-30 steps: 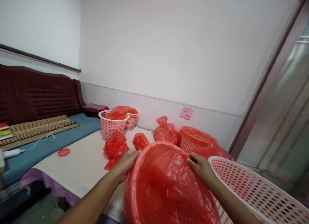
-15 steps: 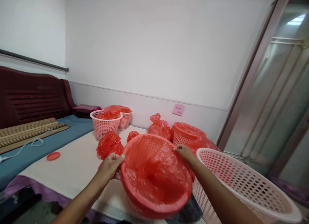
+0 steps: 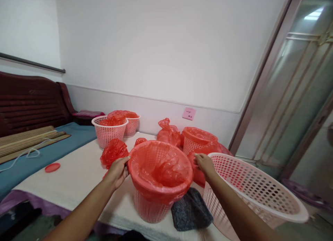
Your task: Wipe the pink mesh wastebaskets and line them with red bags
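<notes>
A white mesh basket [image 3: 152, 209] stands in front of me, lined with a red plastic bag [image 3: 166, 164] folded over its rim. My left hand [image 3: 120, 172] grips the lined rim at its left side, thumb on top. Just off the right side of the rim, my right hand [image 3: 204, 164] is raised with loosely bent fingers and nothing visible in them. Behind my left hand lies a crumpled red bag [image 3: 113, 152]. A large pale pink basket [image 3: 255, 185] stands beside my right forearm.
Two white baskets with red bags, the nearer one [image 3: 109, 132] at left, stand at the back. Another lined basket [image 3: 196, 140] and a knotted red bag [image 3: 168, 131] are near the wall. A dark cloth [image 3: 191, 209] and a red lid [image 3: 52, 167] lie on the pale cover [image 3: 75, 178].
The lined basket has gone from tilted toward me to upright, settling on the cover. My right hand has come off its rim. The dark cloth shows more.
</notes>
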### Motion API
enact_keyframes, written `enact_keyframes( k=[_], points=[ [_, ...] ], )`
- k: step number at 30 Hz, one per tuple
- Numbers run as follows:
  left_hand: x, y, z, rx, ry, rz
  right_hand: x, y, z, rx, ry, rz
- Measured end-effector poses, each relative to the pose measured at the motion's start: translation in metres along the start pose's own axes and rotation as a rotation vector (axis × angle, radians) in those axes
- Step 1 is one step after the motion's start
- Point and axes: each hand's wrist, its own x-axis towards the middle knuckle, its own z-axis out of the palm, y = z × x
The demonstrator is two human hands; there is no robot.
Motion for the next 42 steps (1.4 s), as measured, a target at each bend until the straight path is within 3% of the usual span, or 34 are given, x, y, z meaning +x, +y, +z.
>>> enact_keyframes(
  k=[2, 4, 5, 7, 10, 15, 19, 21, 23, 27, 28, 30, 37, 42],
  points=[
    [0.004, 0.000, 0.003, -0.004, 0.017, -0.005, -0.014, -0.015, -0.004, -0.068, 0.057, -0.125],
    [0.006, 0.000, 0.006, 0.003, 0.029, -0.006, -0.041, -0.032, 0.001, -0.137, -0.014, -0.280],
    [0.006, 0.000, 0.008, 0.009, 0.034, -0.006, -0.058, -0.040, 0.008, -0.185, -0.128, -0.372],
    [0.005, 0.000, 0.012, 0.028, 0.041, -0.002, -0.091, -0.049, 0.025, -0.480, -0.439, -0.703],
    [0.003, 0.000, 0.013, 0.070, 0.054, 0.014, -0.119, -0.047, 0.046, -0.791, -0.601, -0.877],
    [-0.003, 0.003, 0.003, 0.244, 0.069, 0.111, -0.112, -0.030, 0.051, -0.893, -0.679, -0.888],
    [-0.023, 0.013, -0.008, 0.477, 0.155, 0.430, -0.105, -0.030, 0.048, -0.857, -0.688, -0.866],
    [-0.038, 0.019, -0.010, 0.588, 0.121, 0.611, -0.106, -0.031, 0.049, -0.848, -0.702, -0.844],
    [-0.052, 0.025, -0.010, 0.764, -0.085, 0.779, -0.107, -0.032, 0.051, -0.840, -0.720, -0.831],
    [-0.059, 0.030, -0.004, 1.445, -0.703, 1.080, -0.108, -0.038, 0.052, -0.829, -0.763, -0.810],
    [-0.056, 0.030, -0.002, 1.572, -0.772, 1.095, -0.108, -0.040, 0.051, -0.833, -0.776, -0.789],
    [-0.048, 0.026, 0.001, 1.663, -0.785, 1.056, -0.109, -0.045, 0.051, -0.864, -0.787, -0.737],
    [-0.037, 0.011, -0.006, 1.569, -0.687, 1.017, -0.112, -0.045, 0.058, -1.011, -0.696, -0.732],
    [-0.039, 0.016, -0.004, 1.527, -0.697, 0.957, -0.113, -0.040, 0.058, -0.999, -0.655, -0.770]
  ],
)
